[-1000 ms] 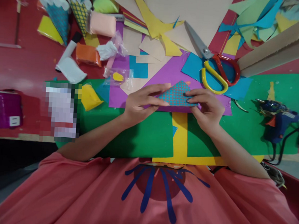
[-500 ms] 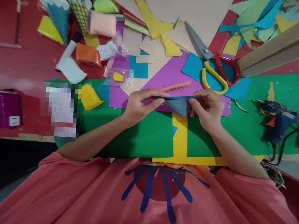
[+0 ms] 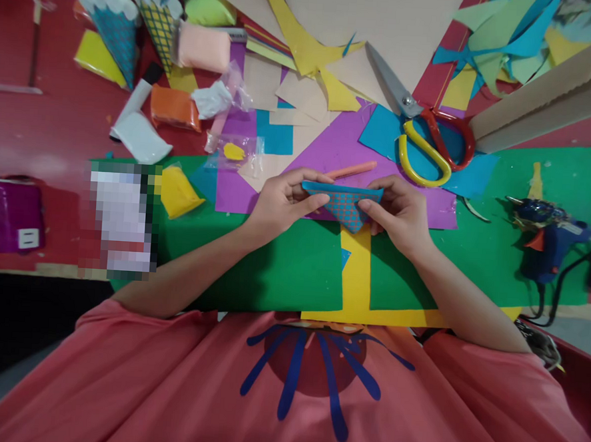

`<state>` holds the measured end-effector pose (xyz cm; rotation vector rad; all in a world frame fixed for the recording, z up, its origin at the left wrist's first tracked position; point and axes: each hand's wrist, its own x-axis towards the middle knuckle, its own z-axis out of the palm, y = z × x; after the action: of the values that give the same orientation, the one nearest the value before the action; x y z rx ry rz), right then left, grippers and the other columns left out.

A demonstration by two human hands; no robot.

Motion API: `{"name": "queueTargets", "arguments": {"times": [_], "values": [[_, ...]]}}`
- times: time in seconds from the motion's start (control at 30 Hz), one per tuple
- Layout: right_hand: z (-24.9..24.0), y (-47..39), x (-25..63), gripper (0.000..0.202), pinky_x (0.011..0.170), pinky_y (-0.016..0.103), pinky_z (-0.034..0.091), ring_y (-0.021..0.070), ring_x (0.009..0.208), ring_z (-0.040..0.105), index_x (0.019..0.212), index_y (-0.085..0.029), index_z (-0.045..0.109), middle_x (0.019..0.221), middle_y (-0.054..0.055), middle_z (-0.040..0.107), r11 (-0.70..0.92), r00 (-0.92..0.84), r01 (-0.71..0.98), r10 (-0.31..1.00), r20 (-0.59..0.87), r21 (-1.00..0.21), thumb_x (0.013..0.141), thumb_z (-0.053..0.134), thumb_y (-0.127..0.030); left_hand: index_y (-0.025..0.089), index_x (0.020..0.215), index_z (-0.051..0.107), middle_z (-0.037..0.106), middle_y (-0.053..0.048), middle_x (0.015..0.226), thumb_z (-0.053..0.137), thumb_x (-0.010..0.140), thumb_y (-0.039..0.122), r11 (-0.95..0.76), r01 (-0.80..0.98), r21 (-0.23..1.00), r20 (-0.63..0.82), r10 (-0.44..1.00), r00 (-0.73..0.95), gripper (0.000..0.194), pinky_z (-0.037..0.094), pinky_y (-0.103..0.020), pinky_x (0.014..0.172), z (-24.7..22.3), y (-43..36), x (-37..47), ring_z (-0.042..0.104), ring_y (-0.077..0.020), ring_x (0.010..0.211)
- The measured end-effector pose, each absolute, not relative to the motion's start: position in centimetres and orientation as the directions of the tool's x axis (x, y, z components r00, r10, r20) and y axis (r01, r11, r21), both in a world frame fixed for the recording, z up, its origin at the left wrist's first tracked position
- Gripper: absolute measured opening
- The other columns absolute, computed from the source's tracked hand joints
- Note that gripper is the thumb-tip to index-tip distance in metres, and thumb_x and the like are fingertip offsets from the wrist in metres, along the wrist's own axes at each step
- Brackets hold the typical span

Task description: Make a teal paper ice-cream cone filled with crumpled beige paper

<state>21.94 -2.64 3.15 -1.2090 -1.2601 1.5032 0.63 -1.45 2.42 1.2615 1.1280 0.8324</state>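
Observation:
Between my two hands is a blue piece of craft foam or paper (image 3: 345, 207) with a reddish grid drawn on it. Its straight edge faces away from me and its point faces my body. My left hand (image 3: 287, 200) pinches its left corner, thumb on the near face. At the other corner, my right hand (image 3: 399, 211) grips it the same way, with the fingertips hidden behind. Just beyond the piece, an orange-pink pen (image 3: 351, 170) lies on a purple sheet (image 3: 325, 143). Beneath my hands are green sheets (image 3: 272, 273) and a yellow sheet (image 3: 356, 278).
Large scissors (image 3: 407, 106) with red and yellow handles lie beyond my right hand. A blue glue gun (image 3: 549, 246) rests at the right. Packets of clay, such as a yellow one (image 3: 180, 192), and decorated cones (image 3: 155, 22) sit at the left. Paper scraps (image 3: 507, 40) pile up far right.
My right hand has moved left, closer to my left hand. The blue piece has turned so more of its gridded face shows, and both thumbs lie across it.

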Motion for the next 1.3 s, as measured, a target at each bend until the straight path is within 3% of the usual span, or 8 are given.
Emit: {"name": "queueTargets", "arguments": {"times": [0.4, 0.63, 0.9, 1.3], "values": [[3.03, -2.48, 22.02, 0.046, 0.031, 0.020, 0.034, 0.0074, 0.033, 0.049, 0.075, -0.022, 0.054, 0.047, -0.009, 0.055, -0.219, -0.201, 0.004, 0.956, -0.215, -0.976, 0.070, 0.080, -0.059, 0.016, 0.095, 0.070, 0.072, -0.001, 0.078, 0.078, 0.075, 0.044, 0.150, 0.096, 0.984, -0.169, 0.954, 0.248, 0.035, 0.057, -0.022, 0.063, 1.91, -1.25, 0.60, 0.070, -0.0121, 0.069], [3.03, -2.45, 22.17, 0.045, 0.031, 0.019, 0.034, 0.0067, 0.034, 0.050, 0.075, -0.021, 0.053, 0.051, -0.008, 0.058, -0.222, -0.226, 0.009, 0.949, -0.218, -0.975, 0.073, 0.078, -0.059, 0.017, 0.091, 0.070, 0.071, 0.001, 0.070, 0.078, 0.074, 0.041, 0.180, 0.066, 0.982, -0.190, 0.955, 0.227, 0.031, 0.056, -0.022, 0.062, 2.13, -1.14, 0.65, 0.069, -0.0119, 0.065], [3.06, -2.43, 22.19, 0.044, 0.033, 0.020, 0.037, 0.0079, 0.036, 0.052, 0.078, -0.023, 0.055, 0.052, -0.008, 0.058, -0.212, -0.219, 0.017, 0.953, -0.211, -0.977, 0.073, 0.078, -0.059, 0.016, 0.088, 0.072, 0.071, 0.000, 0.071, 0.071, 0.080, 0.053, 0.165, 0.021, 0.986, -0.165, 0.954, 0.252, 0.038, 0.057, -0.025, 0.067, 2.11, -1.15, 0.67, 0.070, -0.0133, 0.069], [2.99, -2.35, 22.22, 0.044, 0.034, 0.020, 0.045, 0.0092, 0.038, 0.058, 0.076, -0.022, 0.053, 0.055, -0.007, 0.062, -0.259, -0.233, -0.027, 0.941, -0.246, -0.966, 0.071, 0.081, -0.057, 0.017, 0.096, 0.074, 0.069, -0.001, 0.075, 0.068, 0.084, 0.045, 0.135, 0.098, 0.986, -0.155, 0.958, 0.242, 0.031, 0.052, -0.027, 0.069, 1.86, -1.17, 0.33, 0.063, -0.0126, 0.068]]}}
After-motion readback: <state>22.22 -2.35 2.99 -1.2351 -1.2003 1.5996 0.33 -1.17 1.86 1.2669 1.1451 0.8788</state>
